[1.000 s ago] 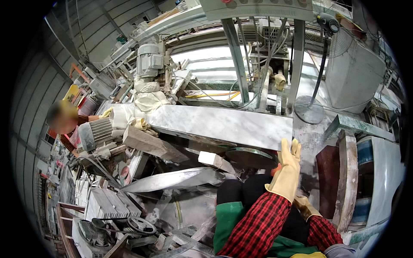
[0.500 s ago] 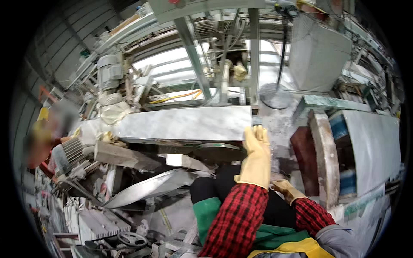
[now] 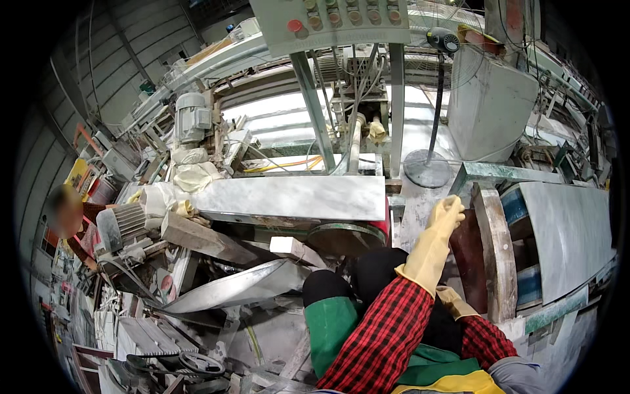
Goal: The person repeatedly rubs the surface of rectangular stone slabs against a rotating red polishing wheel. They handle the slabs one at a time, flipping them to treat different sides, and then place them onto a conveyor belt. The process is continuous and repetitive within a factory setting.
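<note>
My left hand [image 3: 447, 217], in a cream rubber glove and red-black checked sleeve, reaches forward and right, past the end of a pale grey-veined stone slab [image 3: 295, 198]. Its fingers are curled in; whatever they may hold is hidden. A gap separates it from the slab. My right hand [image 3: 454, 302], gloved alike, is low beside my knee, partly behind the left forearm, its fingers hidden. A thick brown-edged slab [image 3: 493, 253] stands on edge to the right of both hands, with a dark red panel [image 3: 467, 262] beside it. Below the pale slab shows a round disc [image 3: 346, 240].
A control panel with buttons [image 3: 335, 25] stands ahead on metal posts. A fan-like stand with a round base [image 3: 426, 169] is at the far right. Stone offcuts and a curved metal sheet [image 3: 236, 287] lie left. Another person [image 3: 73, 220] is at the far left.
My left hand has left the slab's right end and swung right, its extended fingers now curled. The right hand has shifted slightly right and lower. The view has tilted up, showing more of the panel.
</note>
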### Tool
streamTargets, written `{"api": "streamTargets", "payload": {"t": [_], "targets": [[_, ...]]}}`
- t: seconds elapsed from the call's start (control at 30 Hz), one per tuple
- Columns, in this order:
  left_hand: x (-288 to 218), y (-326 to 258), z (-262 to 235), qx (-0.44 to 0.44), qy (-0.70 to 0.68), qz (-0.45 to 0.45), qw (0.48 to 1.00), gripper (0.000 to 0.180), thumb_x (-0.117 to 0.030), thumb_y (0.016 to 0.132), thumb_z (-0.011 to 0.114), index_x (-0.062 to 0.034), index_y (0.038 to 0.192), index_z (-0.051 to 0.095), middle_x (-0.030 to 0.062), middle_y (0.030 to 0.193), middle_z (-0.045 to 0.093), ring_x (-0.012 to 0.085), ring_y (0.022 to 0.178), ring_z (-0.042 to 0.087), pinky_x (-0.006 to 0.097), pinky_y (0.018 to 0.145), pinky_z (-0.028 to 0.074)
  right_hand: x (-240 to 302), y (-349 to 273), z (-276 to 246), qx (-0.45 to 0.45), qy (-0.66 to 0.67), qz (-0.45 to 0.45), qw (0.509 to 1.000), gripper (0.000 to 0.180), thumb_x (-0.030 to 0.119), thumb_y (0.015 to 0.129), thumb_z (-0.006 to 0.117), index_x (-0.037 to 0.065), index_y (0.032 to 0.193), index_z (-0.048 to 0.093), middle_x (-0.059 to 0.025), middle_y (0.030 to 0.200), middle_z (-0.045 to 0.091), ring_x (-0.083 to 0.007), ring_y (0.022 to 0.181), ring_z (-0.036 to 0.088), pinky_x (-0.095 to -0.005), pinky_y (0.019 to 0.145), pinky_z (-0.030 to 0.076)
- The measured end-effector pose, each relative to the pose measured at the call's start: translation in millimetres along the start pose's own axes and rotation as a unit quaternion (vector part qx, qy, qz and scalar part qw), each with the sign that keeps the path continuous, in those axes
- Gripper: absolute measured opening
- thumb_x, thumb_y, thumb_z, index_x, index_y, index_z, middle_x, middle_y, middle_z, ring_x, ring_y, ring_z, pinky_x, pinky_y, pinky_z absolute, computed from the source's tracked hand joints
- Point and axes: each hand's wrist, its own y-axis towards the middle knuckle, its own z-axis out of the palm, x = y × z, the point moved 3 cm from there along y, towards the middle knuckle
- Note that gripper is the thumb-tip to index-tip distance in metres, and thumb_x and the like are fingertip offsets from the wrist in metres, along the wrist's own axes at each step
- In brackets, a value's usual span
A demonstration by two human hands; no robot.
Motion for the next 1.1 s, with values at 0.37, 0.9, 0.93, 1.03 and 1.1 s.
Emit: {"api": "streamTargets", "payload": {"t": [0.37, 0.9, 0.93, 1.03, 1.1], "targets": [[22.7, 15.9, 1.4, 0.098, 0.404, -0.032, 0.909, 0.053, -0.041, 0.091, 0.053, -0.0026, 0.127, 0.056, 0.018, 0.121, 0.063, 0.0299, 0.115, 0.058, 0.035, 0.098, 0.043, -51.1, -7.3, 15.8, 0.09, -0.05, 0.126, 0.987, 0.054, 0.051, 0.089, 0.044, 0.009, 0.114, 0.065, -0.0203, 0.111, 0.065, -0.0338, 0.108, 0.061, -0.0424, 0.09, 0.044], [56.7, 47.5, 66.9, 0.234, 0.418, -0.047, 0.877, 0.054, -0.035, 0.092, 0.055, 0.0017, 0.131, 0.051, 0.0119, 0.113, 0.065, 0.0178, 0.099, 0.064, 0.03, 0.086, 0.047, -9.7, 16.9, -60.3, -0.203, -0.008, 0.013, 0.979, 0.033, 0.039, 0.089, 0.053, 0.016, 0.107, 0.068, -0.0156, 0.099, 0.068, -0.0347, 0.093, 0.064, -0.0426, 0.082, 0.05], [54.0, 46.0, 68.4, 0.23, 0.422, -0.048, 0.876, 0.054, -0.036, 0.092, 0.055, 0.0014, 0.13, 0.051, 0.0121, 0.113, 0.065, 0.0176, 0.098, 0.064, 0.03, 0.087, 0.047, -4.6, 5.8, -86.0, -0.269, -0.007, -0.027, 0.963, 0.029, 0.035, 0.089, 0.054, 0.016, 0.106, 0.068, -0.0155, 0.095, 0.068, -0.0349, 0.089, 0.065, -0.0422, 0.078, 0.051], [61.6, 49.5, 67.8, 0.248, 0.413, -0.037, 0.876, 0.055, -0.037, 0.092, 0.055, 0.001, 0.13, 0.051, 0.0129, 0.115, 0.064, 0.0177, 0.099, 0.064, 0.03, 0.088, 0.047, 52.2, -74.8, -191.4, -0.408, -0.058, -0.092, 0.907, 0.021, 0.025, 0.087, 0.052, 0.014, 0.098, 0.066, -0.0159, 0.085, 0.066, -0.0371, 0.078, 0.064, -0.0423, 0.072, 0.052], [56.2, 46.6, 66.2, 0.238, 0.418, -0.046, 0.875, 0.055, -0.039, 0.092, 0.054, 0.0008, 0.13, 0.051, 0.0135, 0.116, 0.063, 0.0181, 0.1, 0.063, 0.03, 0.09, 0.046, 40.4, -98.8, -243.3, -0.526, -0.107, -0.088, 0.839, 0.023, 0.026, 0.084, 0.056, 0.01, 0.098, 0.066, -0.0157, 0.086, 0.067, -0.0373, 0.08, 0.064, -0.0442, 0.071, 0.052]]}}
